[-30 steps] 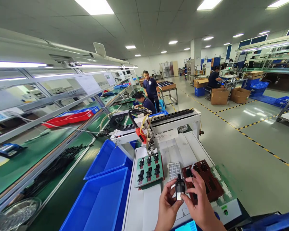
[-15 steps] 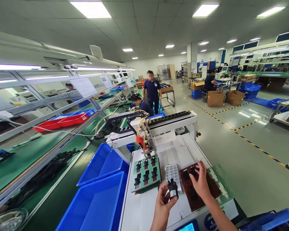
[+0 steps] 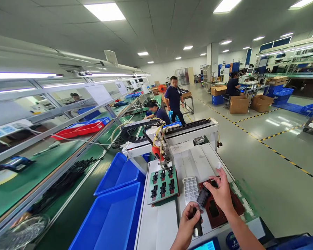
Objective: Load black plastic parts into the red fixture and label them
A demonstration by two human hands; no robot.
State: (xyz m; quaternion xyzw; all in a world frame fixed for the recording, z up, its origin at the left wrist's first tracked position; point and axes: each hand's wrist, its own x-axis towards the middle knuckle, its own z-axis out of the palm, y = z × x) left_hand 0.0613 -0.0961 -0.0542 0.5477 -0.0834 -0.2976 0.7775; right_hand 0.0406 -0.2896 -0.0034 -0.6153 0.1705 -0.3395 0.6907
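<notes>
1. Nearest you, your left hand (image 3: pixel 187 222) comes up from the lower edge, palm turned inward. Its thumb and fingers are curled together, pinching a dark cylinder (image 3: pixel 197 229) whose lower end pokes out below the grip, roughly upright.
2. Just above those fingertips lies the black body (image 3: pixel 203 197), its long axis slanting from your left fingers up and away to the right, toward your other thumb. You have it between your two hands, over the near-left edge of the red-brown fixture (image 3: pixel 221 219). Your fingers hide whether body and cylinder are one piece.
3. Your right hand (image 3: pixel 223 194) reaches in from the right with the forearm angled forward and left, wrist above the fixture. Thumb and fingers are spread apart. The thumb sits by the upper end of the black body; you cannot tell here whether it presses on it.
4. A small pale piece (image 3: pixel 218 165) is at a raised right fingertip, well clear of the body; stuck or pinched, it is too small to say.
5. Beyond and left of your hands lie the gridded white tray (image 3: pixel 191 189) and, farther left, the green board (image 3: pixel 158 184) with black parts on it.
</notes>
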